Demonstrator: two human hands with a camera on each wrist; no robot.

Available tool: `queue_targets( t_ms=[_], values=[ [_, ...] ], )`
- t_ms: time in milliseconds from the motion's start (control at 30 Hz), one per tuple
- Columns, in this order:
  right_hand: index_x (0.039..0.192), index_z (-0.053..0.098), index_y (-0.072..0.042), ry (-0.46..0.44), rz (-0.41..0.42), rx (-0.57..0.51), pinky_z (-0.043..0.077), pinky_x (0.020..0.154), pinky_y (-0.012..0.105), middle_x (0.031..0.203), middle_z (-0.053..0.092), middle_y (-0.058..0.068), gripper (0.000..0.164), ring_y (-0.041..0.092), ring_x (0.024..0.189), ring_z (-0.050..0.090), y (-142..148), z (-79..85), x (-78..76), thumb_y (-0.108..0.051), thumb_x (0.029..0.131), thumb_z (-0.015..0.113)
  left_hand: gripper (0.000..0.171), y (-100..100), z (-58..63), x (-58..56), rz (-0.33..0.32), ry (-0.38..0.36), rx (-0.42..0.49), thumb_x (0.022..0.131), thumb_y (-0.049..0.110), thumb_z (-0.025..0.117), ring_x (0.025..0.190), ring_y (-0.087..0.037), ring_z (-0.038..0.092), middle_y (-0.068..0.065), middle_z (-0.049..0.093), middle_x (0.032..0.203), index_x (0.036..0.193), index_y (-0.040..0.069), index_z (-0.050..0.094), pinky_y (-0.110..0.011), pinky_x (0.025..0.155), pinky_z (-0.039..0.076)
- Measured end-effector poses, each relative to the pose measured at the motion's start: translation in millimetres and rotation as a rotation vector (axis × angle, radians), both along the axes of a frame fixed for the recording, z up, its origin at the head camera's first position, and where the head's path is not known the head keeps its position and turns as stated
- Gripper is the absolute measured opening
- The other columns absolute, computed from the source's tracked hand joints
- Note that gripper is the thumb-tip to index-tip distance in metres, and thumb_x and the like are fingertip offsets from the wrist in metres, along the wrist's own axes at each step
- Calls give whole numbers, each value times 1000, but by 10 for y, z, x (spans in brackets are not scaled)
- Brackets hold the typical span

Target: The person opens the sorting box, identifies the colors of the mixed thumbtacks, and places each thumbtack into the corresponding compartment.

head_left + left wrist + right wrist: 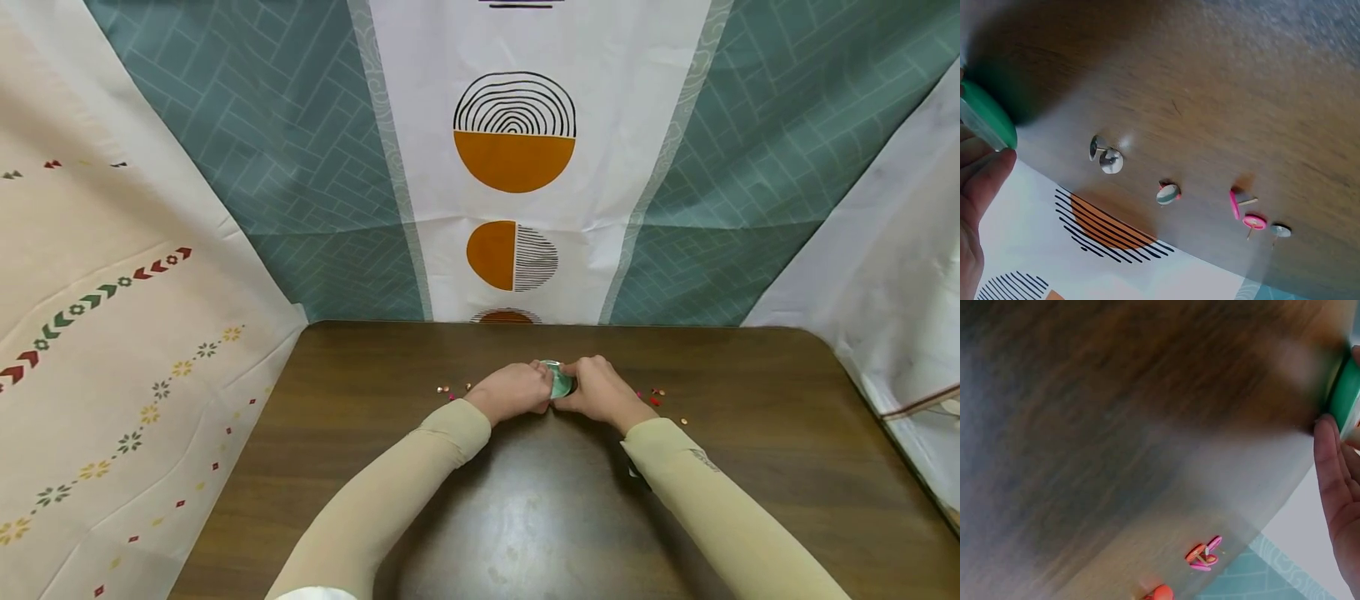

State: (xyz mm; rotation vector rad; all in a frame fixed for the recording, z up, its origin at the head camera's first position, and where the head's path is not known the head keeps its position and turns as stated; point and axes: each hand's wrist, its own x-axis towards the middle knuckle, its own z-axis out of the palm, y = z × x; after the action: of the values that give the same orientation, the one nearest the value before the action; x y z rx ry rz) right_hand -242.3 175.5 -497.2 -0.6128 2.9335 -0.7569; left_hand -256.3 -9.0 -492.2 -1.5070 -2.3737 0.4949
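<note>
Between my two hands, toward the back of the table, is a small round green container [557, 380] with a clear part on it. My left hand [519, 389] grips its left side; the left wrist view shows fingertips at the rim of the green container [990, 115]. From the other side my right hand [600, 392] holds it, its fingers [1330, 456] along the edge of the green container [1346, 390]. Much of the container is hidden by the hands.
Silver thumbtacks [1111, 161] and pink thumbtacks [1254, 222] lie scattered left of the hands. More pink and orange thumbtacks [1200, 555] lie to the right, beside a red one [1162, 592]. A patterned cloth [513, 200] hangs behind the brown table [360, 358].
</note>
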Motion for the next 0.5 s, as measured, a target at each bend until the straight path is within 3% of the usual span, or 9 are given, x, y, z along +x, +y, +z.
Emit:
queue_targets(
  t_ms=[133, 233, 367, 500],
  values=[
    [101, 68, -9, 21, 17, -30, 43, 55, 24, 76, 62, -5, 39, 8, 60, 49, 1, -12, 4, -33, 72, 77, 21, -13, 26, -7, -19, 25, -22, 92, 23, 48, 68, -9, 47, -1, 57, 81, 94, 7, 61, -19, 54, 41],
    [105, 67, -10, 37, 24, -62, 43, 54, 25, 76, 61, -6, 38, 7, 59, 50, 13, -39, 27, -30, 75, 76, 19, -6, 35, -11, -15, 15, -32, 92, 22, 47, 68, -9, 48, 0, 56, 79, 93, 7, 60, -18, 56, 42],
    [121, 62, -8, 55, 2, -97, 43, 55, 25, 101, 64, 1, 48, 7, 61, 49, 45, -102, 91, -25, 78, 75, 21, 18, 17, -20, 6, -60, 3, 93, 25, 49, 74, -10, 52, -1, 57, 83, 96, 7, 61, -19, 63, 44],
    [129, 55, -7, 25, -39, -192, 45, 61, 24, 123, 57, 4, 55, 7, 72, 55, 54, -144, 142, -23, 79, 74, 28, -2, -15, -5, 43, -102, 47, 96, 29, 47, 87, -14, 58, -5, 61, 95, 104, 5, 60, -21, 70, 46]
  ],
)
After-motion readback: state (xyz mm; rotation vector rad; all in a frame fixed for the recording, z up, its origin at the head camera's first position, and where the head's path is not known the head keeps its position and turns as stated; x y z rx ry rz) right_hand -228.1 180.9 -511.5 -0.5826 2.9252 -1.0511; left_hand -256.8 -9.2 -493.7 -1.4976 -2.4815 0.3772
